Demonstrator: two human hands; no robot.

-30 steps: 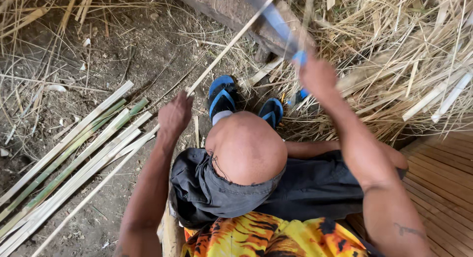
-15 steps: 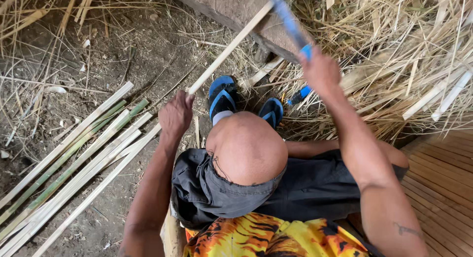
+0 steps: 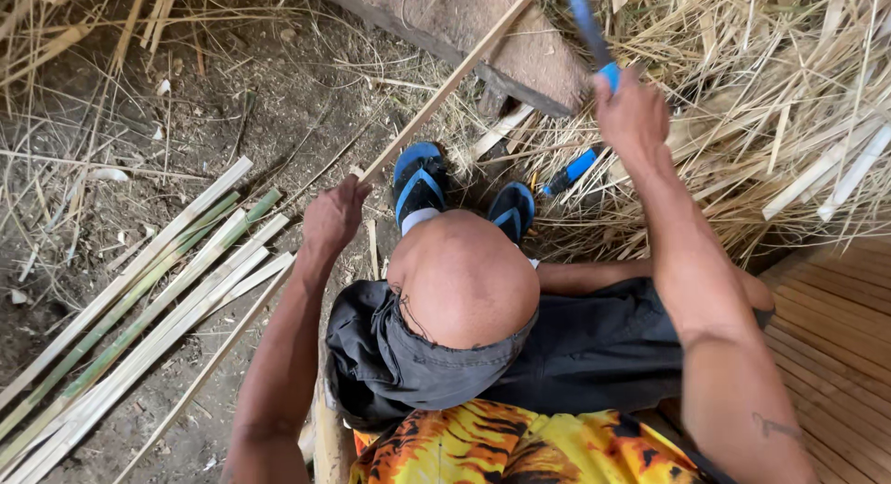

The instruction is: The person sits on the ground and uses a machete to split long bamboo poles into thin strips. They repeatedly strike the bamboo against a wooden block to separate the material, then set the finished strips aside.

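Two hands busy | left hand (image 3: 334,215) fisted around bamboo strip (image 3: 455,76) running up over knee | right hand (image 3: 631,113) clenching blue-handled blade (image 3: 587,20) | strip likely light, whippy, splintery; hold near mid-length

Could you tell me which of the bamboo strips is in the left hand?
The long pale strip slanting up to the wooden block, gripped by the left hand; the others lie bundled on the ground.

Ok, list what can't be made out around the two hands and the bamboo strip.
Head view only:
- Blue-handled tool in the right hand: its upper end is cut off by the top edge.
- Long bamboo strip: the far end leaves the frame, and the left hand covers the part it holds.
- Small blue object near the sandals: half buried in straw, kind unclear.
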